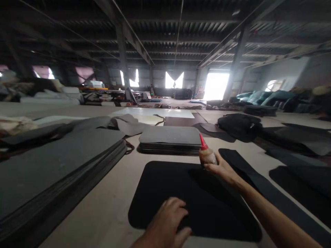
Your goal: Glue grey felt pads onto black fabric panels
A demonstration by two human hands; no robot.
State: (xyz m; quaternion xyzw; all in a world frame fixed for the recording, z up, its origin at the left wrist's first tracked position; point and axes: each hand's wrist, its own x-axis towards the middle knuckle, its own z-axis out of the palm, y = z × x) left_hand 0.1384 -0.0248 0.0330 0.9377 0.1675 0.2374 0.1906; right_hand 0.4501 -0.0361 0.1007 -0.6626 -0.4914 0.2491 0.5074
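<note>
A black panel with rounded corners (pixel 165 193) lies flat on the table in front of me. My right hand (pixel 219 168) grips a squeeze bottle (pixel 207 156) with a red pointed nozzle. The bottle is held upright above the panel's far right part, nozzle up. Over the panel's near edge is my left hand (pixel 168 222), its fingers bent and apart from the thumb, holding nothing I can see. Whether it touches the panel cannot be made out. Just beyond the panel sits a stack of grey-topped panels (pixel 169 135) of similar rounded shape.
A long, thick stack of grey sheets (pixel 59 165) fills the left side of the table (pixel 103 206). Black strips (pixel 269 189) lie to the right. A dark bundle (pixel 239 125) rests farther back, with loose grey pieces (pixel 129 124) at the back left.
</note>
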